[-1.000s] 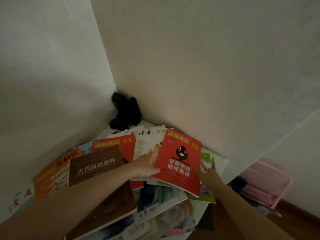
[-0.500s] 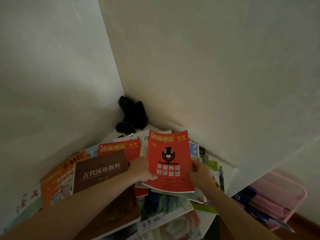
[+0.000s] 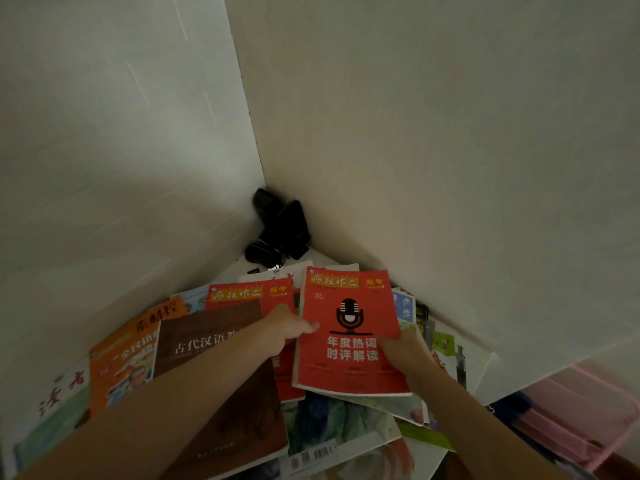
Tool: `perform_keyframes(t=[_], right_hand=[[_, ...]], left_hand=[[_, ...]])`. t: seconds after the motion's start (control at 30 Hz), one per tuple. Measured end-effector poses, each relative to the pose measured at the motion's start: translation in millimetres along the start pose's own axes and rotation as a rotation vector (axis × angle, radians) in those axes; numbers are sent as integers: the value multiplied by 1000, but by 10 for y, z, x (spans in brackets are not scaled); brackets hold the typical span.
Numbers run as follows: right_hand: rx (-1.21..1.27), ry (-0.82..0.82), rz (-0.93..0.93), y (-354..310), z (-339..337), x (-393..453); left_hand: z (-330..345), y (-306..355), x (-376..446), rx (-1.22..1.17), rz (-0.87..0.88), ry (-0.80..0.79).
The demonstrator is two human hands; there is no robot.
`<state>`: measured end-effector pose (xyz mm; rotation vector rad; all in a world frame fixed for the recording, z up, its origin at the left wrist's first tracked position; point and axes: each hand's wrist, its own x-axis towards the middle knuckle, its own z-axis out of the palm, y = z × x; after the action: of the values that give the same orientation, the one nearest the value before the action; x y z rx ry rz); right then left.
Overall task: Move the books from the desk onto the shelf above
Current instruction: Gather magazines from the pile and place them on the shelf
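Observation:
A red book with a black microphone on its cover (image 3: 349, 327) lies on top of the pile in the desk corner. My left hand (image 3: 287, 329) grips its left edge, thumb on the cover. My right hand (image 3: 403, 351) holds its right edge. A thin stack of other magazines sits under the red book between my hands. A brown book (image 3: 221, 382) lies under my left forearm. A second red magazine (image 3: 249, 294), an orange book (image 3: 121, 358) and several more magazines are spread over the desk. No shelf is in view.
White walls meet in the corner behind the pile. A black device with a cable (image 3: 280, 230) stands in that corner. The desk edge (image 3: 485, 379) runs at the right, with a pink wire basket (image 3: 585, 414) below it.
Both hands have closed on the sides of the red microphone book and turned it from tilted to squarely facing me. The view has shifted closer to the corner.

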<state>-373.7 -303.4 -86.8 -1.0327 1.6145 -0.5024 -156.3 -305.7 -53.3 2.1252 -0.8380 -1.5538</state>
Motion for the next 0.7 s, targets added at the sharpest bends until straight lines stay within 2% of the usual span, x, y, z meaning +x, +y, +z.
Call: perform_keyframes(t=[0.1,0.23,0.37,0.47,0.57,0.7], right_hand=[[-31,-55,-69,64,-43,-122],[-156,-52,-239,-131,-90,-276],[-161,-147,-345,-647,199,-547],[-122,-221,-371,-876,604,-834],[-181,-265,-388,-815,1001,-1066],[-311,-237,-384,-565,1385,-1222]], left_hand=[[57,-29,-60,43,55,-100],[-87,-141,-277,-33,99,-119],[-722,-300,-656,-105,158,-48],[-1241,-570,-1030,-58,225,72],[-1554,-940,-1330,5,284,98],[-1610,-1434,-1416,180,366,180]])
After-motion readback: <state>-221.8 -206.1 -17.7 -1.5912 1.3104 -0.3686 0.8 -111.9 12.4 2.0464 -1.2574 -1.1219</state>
